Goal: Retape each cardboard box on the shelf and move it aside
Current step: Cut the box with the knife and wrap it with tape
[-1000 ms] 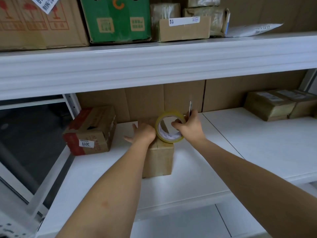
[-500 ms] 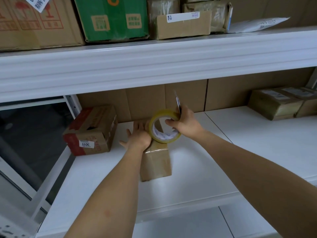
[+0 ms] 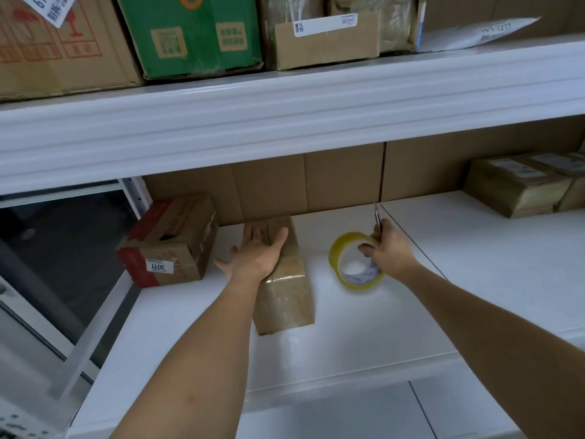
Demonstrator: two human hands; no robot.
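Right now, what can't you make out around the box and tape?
- Top of the box: partly covered by the left hand, head view.
- Free tape end on the tape roll: too small.
- Scissors: mostly hidden in the right hand.
- Boxes at right: cut by the frame edge.

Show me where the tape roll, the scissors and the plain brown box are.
tape roll (image 3: 335,255), head view, yellow outer rim.
scissors (image 3: 377,218), head view, blades above the right hand.
plain brown box (image 3: 286,296), head view, taped top face.
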